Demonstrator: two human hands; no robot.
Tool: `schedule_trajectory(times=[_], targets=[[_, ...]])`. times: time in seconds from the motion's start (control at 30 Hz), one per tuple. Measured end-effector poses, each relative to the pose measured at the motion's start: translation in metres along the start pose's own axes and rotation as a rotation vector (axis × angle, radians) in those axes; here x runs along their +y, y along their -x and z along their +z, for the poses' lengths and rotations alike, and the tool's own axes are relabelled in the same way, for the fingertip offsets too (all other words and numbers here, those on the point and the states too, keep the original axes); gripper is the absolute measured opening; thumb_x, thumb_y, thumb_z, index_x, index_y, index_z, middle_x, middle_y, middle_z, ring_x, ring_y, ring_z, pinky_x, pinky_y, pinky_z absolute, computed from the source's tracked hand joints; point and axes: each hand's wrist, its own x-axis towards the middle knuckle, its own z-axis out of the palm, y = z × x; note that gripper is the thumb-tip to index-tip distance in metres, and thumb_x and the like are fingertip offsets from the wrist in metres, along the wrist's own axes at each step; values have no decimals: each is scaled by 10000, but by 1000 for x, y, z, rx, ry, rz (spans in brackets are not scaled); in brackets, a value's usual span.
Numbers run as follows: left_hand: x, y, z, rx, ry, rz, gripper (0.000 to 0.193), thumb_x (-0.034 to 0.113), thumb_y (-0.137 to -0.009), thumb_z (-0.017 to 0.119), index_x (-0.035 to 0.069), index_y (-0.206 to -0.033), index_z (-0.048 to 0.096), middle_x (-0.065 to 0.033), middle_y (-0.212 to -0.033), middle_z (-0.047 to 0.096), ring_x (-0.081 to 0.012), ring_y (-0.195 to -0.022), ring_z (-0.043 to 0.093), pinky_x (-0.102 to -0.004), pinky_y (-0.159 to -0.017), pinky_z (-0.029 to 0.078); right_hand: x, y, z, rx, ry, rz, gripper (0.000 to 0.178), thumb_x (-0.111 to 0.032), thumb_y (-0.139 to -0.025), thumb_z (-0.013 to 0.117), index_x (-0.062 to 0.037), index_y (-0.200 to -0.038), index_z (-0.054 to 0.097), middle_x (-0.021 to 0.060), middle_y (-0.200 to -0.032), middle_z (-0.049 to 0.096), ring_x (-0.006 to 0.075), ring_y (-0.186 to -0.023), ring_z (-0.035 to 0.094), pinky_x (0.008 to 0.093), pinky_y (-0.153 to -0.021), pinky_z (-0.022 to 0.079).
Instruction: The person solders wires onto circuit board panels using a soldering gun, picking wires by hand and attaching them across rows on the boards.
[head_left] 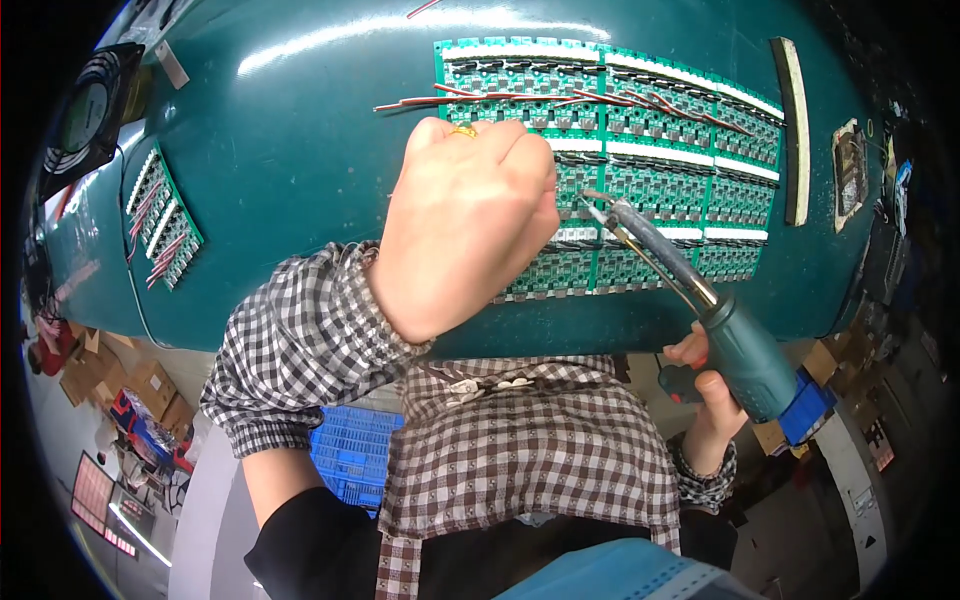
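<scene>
My left hand (pixel 465 220) is closed in a fist over the left part of a panel of green circuit boards (pixel 655 155). A yellow ring is on one of its fingers. Its fingertips are turned away, so whatever they pinch is hidden. My right hand (pixel 712 405) grips the green handle of a soldering gun (pixel 745 350), fingers wrapped round it. The gun's metal tip and thin feed tube reach up and left to the boards, close beside my left hand. Red, black and white wires (pixel 560 97) lie across the upper rows of the panel.
A smaller group of boards with wires (pixel 165 220) lies on the green table mat (pixel 310 180) at left. Beyond it stands a black fan (pixel 100 120). At right are a pale strip (pixel 792 130) and a stained small tray (pixel 850 175). A blue crate (pixel 355 450) sits below the table edge.
</scene>
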Motion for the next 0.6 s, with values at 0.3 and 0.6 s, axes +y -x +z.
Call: schedule_trajectory(times=[0.3,0.6], targets=[[2,0,6,18,-17,-44,165,18,-656,651,98,-703,515,3,-643,493,-165,-585,493,-318,-600,311,8,4,-12,-38,56,-4,633,-218,-738,775,75,-1191,444,134,-854,624,225,-793,630,357,-742,532],[10,-2,-2,28,-68,-42,173,19,-653,654,104,-711,516,4,-642,479,-171,-602,490,-324,-621,312,-4,2,-8,-10,252,-62,608,-313,-665,828,69,-1057,564,108,-810,670,170,-738,661,279,-682,533]])
